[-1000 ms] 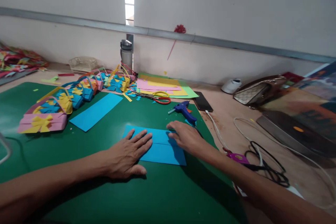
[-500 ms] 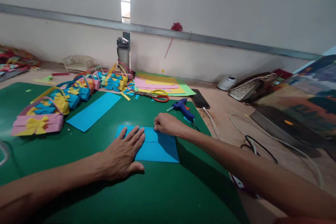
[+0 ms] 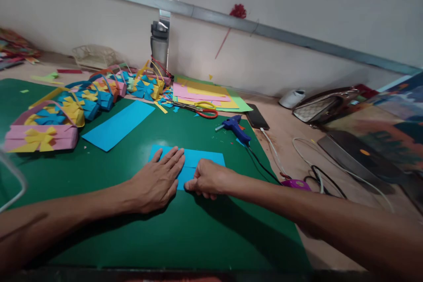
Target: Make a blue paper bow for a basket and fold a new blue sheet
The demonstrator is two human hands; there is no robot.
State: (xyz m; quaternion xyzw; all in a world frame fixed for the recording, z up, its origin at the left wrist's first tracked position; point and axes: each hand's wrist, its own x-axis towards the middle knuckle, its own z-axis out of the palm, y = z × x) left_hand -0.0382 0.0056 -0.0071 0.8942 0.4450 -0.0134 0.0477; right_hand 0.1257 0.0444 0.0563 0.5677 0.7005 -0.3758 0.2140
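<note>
A folded sheet of blue paper [image 3: 205,157] lies on the green mat in front of me, with a seam running across its middle. My left hand [image 3: 158,180] rests flat on its left part, fingers stretched out. Against the sheet's near edge presses my right hand [image 3: 208,178], closed with fingers curled and thumb pointing left; I see nothing held in it. The right hand hides the near right part of the sheet. Farther back on the left lies a second blue paper strip [image 3: 118,124], flat and untouched.
Small paper baskets with bows [image 3: 42,137] line the mat's left side. Behind are stacked coloured sheets [image 3: 201,94], scissors [image 3: 207,113] and a bottle [image 3: 159,48]. A blue glue gun [image 3: 235,128], a phone [image 3: 257,117] and cables lie to the right.
My right hand has moved from the far edge of the folded blue paper to its near edge, staying closed. The left hand stays flat on the paper. The view has tilted down.
</note>
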